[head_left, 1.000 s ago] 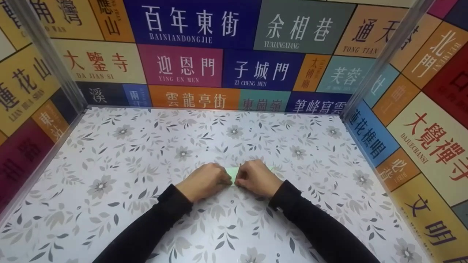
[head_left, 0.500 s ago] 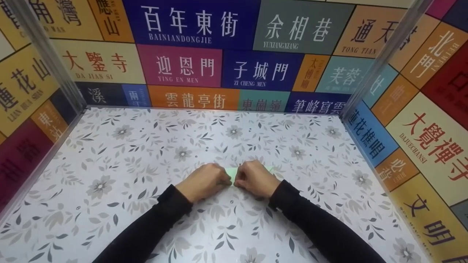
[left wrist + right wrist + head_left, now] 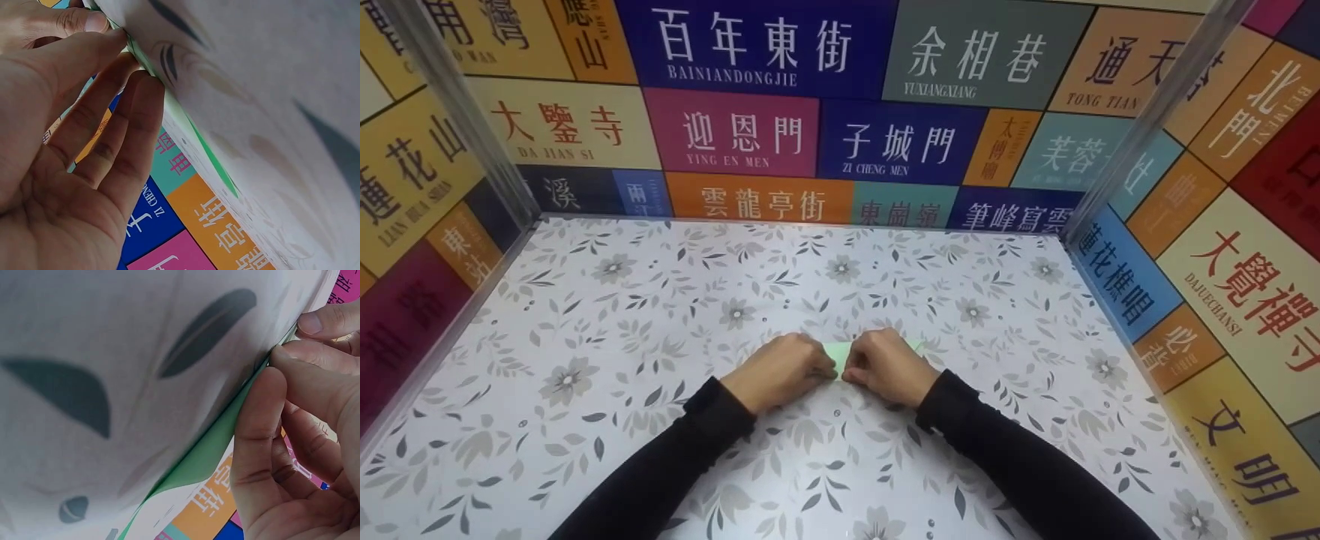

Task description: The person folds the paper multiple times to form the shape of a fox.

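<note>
A light green sheet of paper point(image 3: 838, 352) lies low on the flowered tabletop, mostly covered by the two hands. My left hand point(image 3: 786, 369) pinches its near edge with thumb and fingers. Close beside it, my right hand point(image 3: 889, 364) pinches the same edge, the two thumbs almost meeting. Seen from the left wrist, the paper point(image 3: 214, 160) appears as a thin green strip running past the fingertips point(image 3: 149, 87). In the right wrist view the paper point(image 3: 197, 462) bulges a little off the tabletop next to the fingers. How it is folded is hidden.
The white table point(image 3: 607, 322) carries a grey leaf and flower print. Upright panels of coloured blocks with Chinese lettering point(image 3: 735, 135) enclose its back and both sides. Clear corner strips point(image 3: 1140, 127) join the panels.
</note>
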A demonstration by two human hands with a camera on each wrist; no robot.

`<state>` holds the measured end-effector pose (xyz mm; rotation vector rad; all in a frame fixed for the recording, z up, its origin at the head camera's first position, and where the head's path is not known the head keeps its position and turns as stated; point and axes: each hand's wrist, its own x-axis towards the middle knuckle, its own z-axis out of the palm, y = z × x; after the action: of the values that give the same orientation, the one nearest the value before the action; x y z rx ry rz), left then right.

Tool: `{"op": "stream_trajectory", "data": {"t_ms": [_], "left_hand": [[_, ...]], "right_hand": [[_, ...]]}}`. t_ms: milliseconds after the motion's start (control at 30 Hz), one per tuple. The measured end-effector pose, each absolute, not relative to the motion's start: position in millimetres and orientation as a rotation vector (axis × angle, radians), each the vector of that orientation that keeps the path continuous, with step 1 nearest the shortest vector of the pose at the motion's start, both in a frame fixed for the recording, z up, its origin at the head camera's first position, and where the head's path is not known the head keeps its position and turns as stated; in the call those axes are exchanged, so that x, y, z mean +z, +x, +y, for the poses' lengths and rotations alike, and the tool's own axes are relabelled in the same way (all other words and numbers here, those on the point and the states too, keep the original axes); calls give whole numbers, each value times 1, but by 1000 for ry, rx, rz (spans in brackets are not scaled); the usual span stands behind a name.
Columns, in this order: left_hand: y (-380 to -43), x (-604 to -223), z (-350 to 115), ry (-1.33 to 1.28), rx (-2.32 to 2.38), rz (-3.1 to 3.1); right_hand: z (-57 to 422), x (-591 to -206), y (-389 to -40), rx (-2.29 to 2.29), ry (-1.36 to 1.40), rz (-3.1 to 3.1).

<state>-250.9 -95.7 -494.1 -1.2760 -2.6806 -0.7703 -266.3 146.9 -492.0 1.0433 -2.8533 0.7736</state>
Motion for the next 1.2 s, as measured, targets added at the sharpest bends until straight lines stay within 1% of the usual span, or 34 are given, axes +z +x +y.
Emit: {"op": "stream_trajectory", "data": {"t_ms": [167,433,1200], "left_hand": [[-252,-494,-96,-1298,-759,-2673],[-250,-493,-95,-1276,-745,-2689],[-248,-494,-94,-1199,-798,-2752]], "right_hand": [[151,-490,-267,772,1052,-2864],[172,-489,-267,767,940,-2909],[213,-492,-266,830,818,-2921]]}}
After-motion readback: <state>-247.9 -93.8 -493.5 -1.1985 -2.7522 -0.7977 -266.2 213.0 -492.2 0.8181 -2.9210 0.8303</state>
